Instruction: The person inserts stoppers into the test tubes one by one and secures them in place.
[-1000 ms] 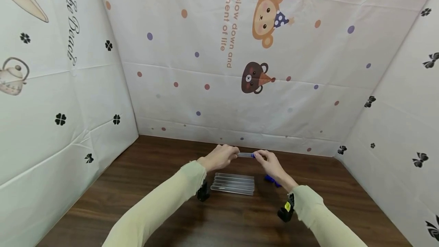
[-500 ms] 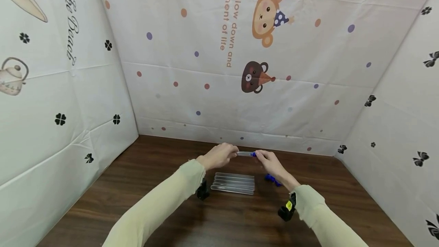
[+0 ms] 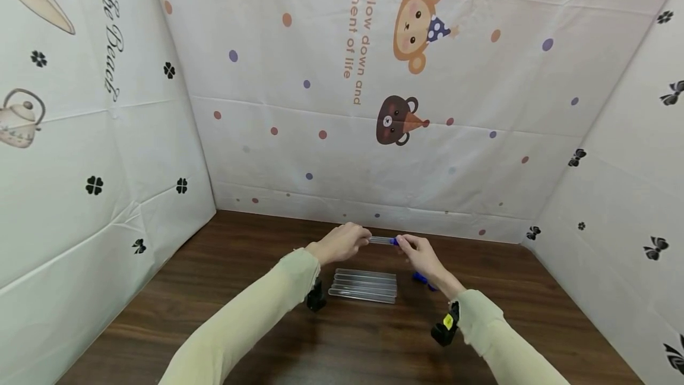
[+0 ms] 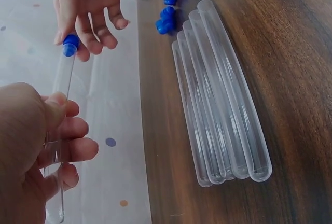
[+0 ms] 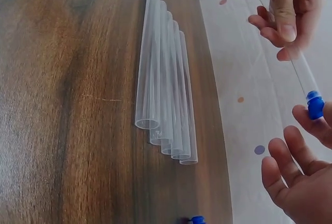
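Observation:
My left hand (image 4: 36, 136) grips a clear test tube (image 4: 64, 73) around its middle, fingers wrapped over it. A blue stopper (image 4: 71, 42) sits in the tube's mouth, and my right hand (image 5: 306, 182) pinches it between thumb and index finger while the other fingers spread loosely. In the head view the left hand (image 3: 342, 242) and right hand (image 3: 424, 257) hold this tube level between them, above the table's far side. Several more clear test tubes (image 5: 168, 84) lie side by side on the table below, mouths toward the right hand. Those mouths carry no stoppers.
Several loose blue stoppers (image 4: 167, 19) lie on the brown wooden table (image 3: 256, 314), just right of the row of tubes. White printed sheets (image 3: 299, 153) stand as walls at the back and both sides. Black wrist cameras (image 3: 445, 331) hang beneath the sleeves.
Both hands keep almost the same place with the tube between them. The right hand's fingers shift slightly on the stopper.

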`<state>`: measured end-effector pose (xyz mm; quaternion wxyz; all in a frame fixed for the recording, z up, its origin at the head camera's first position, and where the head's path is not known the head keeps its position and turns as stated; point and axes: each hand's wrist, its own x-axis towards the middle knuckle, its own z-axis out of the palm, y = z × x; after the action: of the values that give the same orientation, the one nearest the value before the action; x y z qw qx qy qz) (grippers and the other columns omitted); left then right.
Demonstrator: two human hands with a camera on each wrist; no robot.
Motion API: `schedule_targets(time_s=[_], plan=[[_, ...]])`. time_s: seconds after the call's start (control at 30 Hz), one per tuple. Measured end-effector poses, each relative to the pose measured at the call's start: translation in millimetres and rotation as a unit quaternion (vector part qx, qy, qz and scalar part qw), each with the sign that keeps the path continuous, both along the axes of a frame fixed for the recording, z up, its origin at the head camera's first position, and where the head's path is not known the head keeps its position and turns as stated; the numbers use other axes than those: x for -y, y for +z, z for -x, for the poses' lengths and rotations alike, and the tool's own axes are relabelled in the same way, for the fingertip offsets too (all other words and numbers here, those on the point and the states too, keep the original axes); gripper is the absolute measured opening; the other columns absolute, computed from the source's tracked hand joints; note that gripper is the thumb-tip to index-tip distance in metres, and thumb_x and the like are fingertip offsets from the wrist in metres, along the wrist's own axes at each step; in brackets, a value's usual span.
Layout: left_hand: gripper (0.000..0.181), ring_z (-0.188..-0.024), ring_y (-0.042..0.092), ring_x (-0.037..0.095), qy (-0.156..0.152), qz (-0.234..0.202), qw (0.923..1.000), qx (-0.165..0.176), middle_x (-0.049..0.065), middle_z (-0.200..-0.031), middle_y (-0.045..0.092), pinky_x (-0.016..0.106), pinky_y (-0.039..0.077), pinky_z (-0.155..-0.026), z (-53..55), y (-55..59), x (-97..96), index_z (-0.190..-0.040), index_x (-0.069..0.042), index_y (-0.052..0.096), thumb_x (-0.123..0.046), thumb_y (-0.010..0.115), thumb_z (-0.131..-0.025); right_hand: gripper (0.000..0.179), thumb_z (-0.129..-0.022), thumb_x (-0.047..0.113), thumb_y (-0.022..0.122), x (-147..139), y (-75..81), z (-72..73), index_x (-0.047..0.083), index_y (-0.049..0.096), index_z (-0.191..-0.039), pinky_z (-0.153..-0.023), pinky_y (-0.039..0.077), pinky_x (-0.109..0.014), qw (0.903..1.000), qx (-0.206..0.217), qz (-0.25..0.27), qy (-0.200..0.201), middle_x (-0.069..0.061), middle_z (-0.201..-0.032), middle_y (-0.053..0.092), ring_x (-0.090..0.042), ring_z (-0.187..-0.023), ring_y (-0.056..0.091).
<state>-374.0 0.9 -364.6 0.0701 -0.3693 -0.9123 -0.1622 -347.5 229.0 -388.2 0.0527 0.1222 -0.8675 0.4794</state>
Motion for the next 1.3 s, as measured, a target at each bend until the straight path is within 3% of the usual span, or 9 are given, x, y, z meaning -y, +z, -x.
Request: schedule_targets(time_s=[0.23, 0.4, 0.5, 0.7, 0.93, 1.13, 1.2, 1.3], plan=[[0.023, -0.072, 0.06, 0.005, -0.009, -0.007, 0.9999, 0.007, 0.0, -0.097, 0.072, 0.022, 0.051, -0.069, -3.5, 1.3, -2.7, -0.106, -0.013, 0.071, -0.019, 0.05, -0.101, 0.042, -0.105, 0.029, 0.039, 4, -3.3, 1.2, -0.003, 0.065, -0.095, -0.069, 0.046, -0.025, 0.9994, -0.01, -0.02, -0.026, -0.013, -0.091, 0.062, -0.023, -0.084, 0.055], [0.023, -0.069, 0.059, 0.003, -0.004, -0.002, 1.0, -0.002, -0.001, -0.095, 0.073, 0.021, 0.05, -0.067, -4.9, 3.3, -3.9, -0.104, -0.014, 0.072, -0.021, 0.051, -0.1, 0.044, -0.106, 0.029, 0.037, 6, -0.7, -0.5, -0.001, 0.065, -0.09, -0.072, 0.046, -0.027, 0.9988, -0.024, -0.036, -0.024, -0.017, -0.093, 0.063, -0.021, -0.08, 0.055], [0.022, -0.067, 0.057, 0.004, -0.005, -0.005, 1.0, -0.004, -0.002, -0.092, 0.072, 0.02, 0.049, -0.065, -4.9, 4.0, -4.2, -0.101, -0.014, 0.072, -0.02, 0.051, -0.1, 0.044, -0.105, 0.03, 0.038, 6, 1.0, -0.8, -0.001, 0.065, -0.091, -0.072, 0.046, -0.027, 0.9987, -0.023, -0.034, -0.029, -0.011, -0.089, 0.063, -0.014, -0.077, 0.052], [0.021, -0.06, 0.05, 0.005, 0.0, -0.01, 0.9999, -0.006, -0.004, -0.081, 0.068, 0.019, 0.042, -0.059, -5.1, 4.5, -6.4, -0.093, -0.015, 0.071, -0.021, 0.052, -0.1, 0.046, -0.106, 0.032, 0.036, 8, 0.9, -1.0, 0.001, 0.062, -0.084, -0.064, 0.034, -0.029, 0.9966, -0.041, -0.054, -0.047, -0.002, -0.072, 0.043, -0.015, -0.066, 0.037], [0.022, -0.057, 0.048, 0.005, 0.003, -0.009, 0.9999, -0.009, -0.001, -0.079, 0.069, 0.02, 0.041, -0.058, -6.9, 7.0, -8.4, -0.091, -0.015, 0.07, -0.021, 0.052, -0.1, 0.046, -0.106, 0.03, 0.036, 11, -2.0, -2.5, -0.001, 0.06, -0.081, -0.07, 0.034, -0.029, 0.9934, -0.071, -0.053, -0.073, -0.009, -0.082, 0.051, -0.018, -0.077, 0.043], [0.022, -0.062, 0.055, 0.005, 0.007, -0.003, 0.9999, -0.008, 0.0, -0.09, 0.073, 0.02, 0.046, -0.061, -7.2, 2.7, -8.0, -0.099, -0.013, 0.073, -0.021, 0.052, -0.1, 0.049, -0.105, 0.031, 0.037, 12, -9.3, -3.9, 0.0, 0.06, -0.075, -0.064, 0.032, -0.028, 0.9881, -0.142, -0.034, -0.048, -0.013, -0.073, 0.051, -0.017, -0.071, 0.042], [0.022, -0.064, 0.057, 0.004, 0.004, -0.006, 0.9999, -0.008, 0.001, -0.092, 0.073, 0.02, 0.047, -0.062, -6.9, 1.7, -8.2, -0.101, -0.013, 0.073, -0.021, 0.052, -0.1, 0.049, -0.104, 0.034, 0.037, 12, -8.7, -5.2, 0.002, 0.06, -0.076, -0.065, 0.033, -0.029, 0.9892, -0.135, -0.03, -0.05, -0.015, -0.078, 0.054, -0.019, -0.073, 0.044], [0.021, -0.063, 0.055, 0.004, 0.002, -0.011, 0.9999, -0.01, -0.002, -0.089, 0.072, 0.02, 0.046, -0.061, -6.6, 2.5, -8.1, -0.098, -0.014, 0.072, -0.021, 0.052, -0.1, 0.05, -0.104, 0.038, 0.036, 12, -5.0, -5.5, 0.002, 0.064, -0.085, -0.073, 0.037, -0.03, 0.9934, -0.086, -0.028, -0.07, -0.017, -0.094, 0.059, -0.024, -0.085, 0.051]])
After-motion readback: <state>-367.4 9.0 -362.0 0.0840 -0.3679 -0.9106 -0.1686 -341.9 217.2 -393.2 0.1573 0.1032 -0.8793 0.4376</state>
